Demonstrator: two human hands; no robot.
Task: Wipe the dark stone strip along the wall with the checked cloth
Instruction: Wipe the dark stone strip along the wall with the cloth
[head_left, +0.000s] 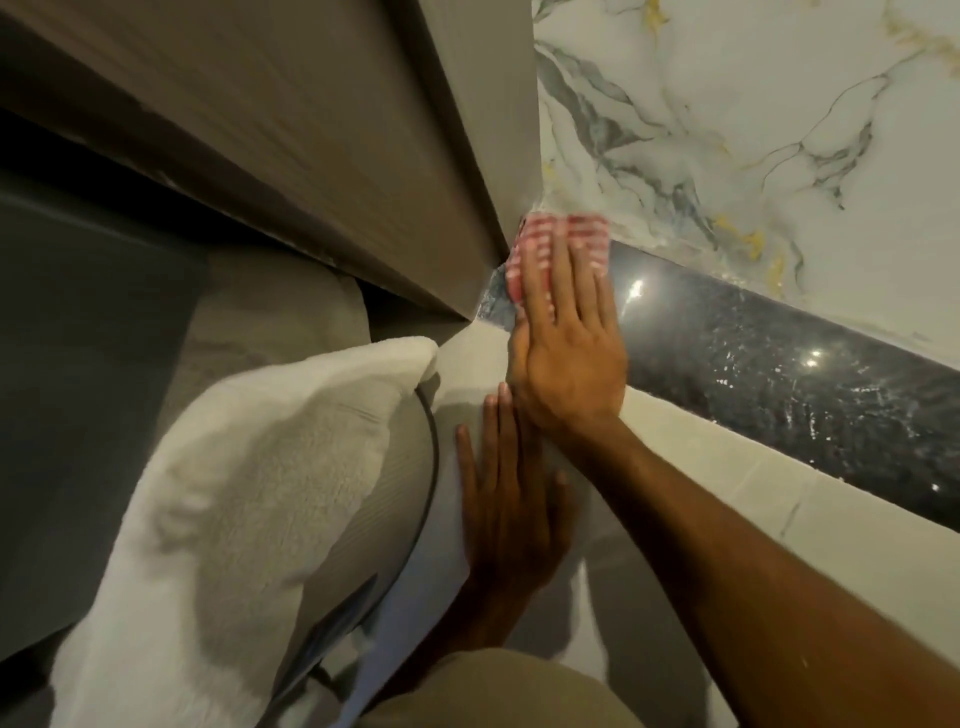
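A glossy dark stone strip (779, 374) runs along the foot of the marble wall from the corner down to the right. My right hand (566, 343) lies flat on its far left end, fingers together, pressing a red-and-white checked cloth (587, 234) against the stone in the corner. Only the cloth's upper part shows beyond my fingertips. My left hand (506, 499) rests flat with fingers spread on a pale surface just below, holding nothing; my right forearm crosses over it.
A white-grey marble wall (753, 119) rises above the strip. A beige panel (363, 156) meets it at the corner on the left. A white towel (249, 483) hangs at lower left. A pale ledge (753, 483) borders the strip's near side.
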